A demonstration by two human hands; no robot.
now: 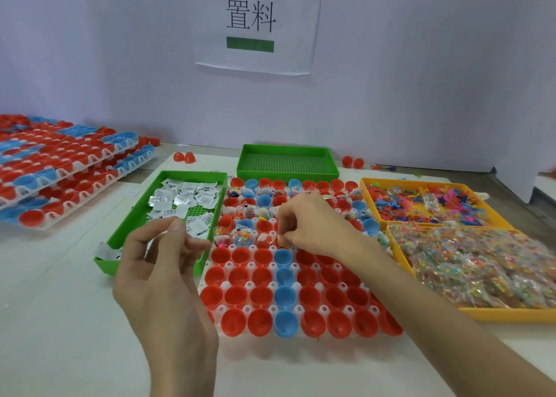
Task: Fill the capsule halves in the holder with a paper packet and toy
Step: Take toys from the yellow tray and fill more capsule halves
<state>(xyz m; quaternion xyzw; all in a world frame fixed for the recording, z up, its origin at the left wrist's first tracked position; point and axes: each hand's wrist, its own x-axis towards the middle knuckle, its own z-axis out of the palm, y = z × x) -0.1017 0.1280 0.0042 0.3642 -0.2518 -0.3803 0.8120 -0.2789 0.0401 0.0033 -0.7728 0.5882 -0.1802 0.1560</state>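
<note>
Packet tray [135, 213] lies left of the capsule holder [296, 286], toy trays [511, 315] right

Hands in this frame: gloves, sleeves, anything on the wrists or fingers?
No gloves: the left hand and right hand are both bare. No sleeves either; the left forearm and right forearm are uncovered right to the frame edge. No watch, band or bracelet on either wrist, and no rings on the fingers that show. No tape, markings or cables.

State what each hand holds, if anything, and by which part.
The right hand pinches a small orange toy by its top with the fingertips, over the holder. The left hand is loosely curled; nothing shows in it.
</note>
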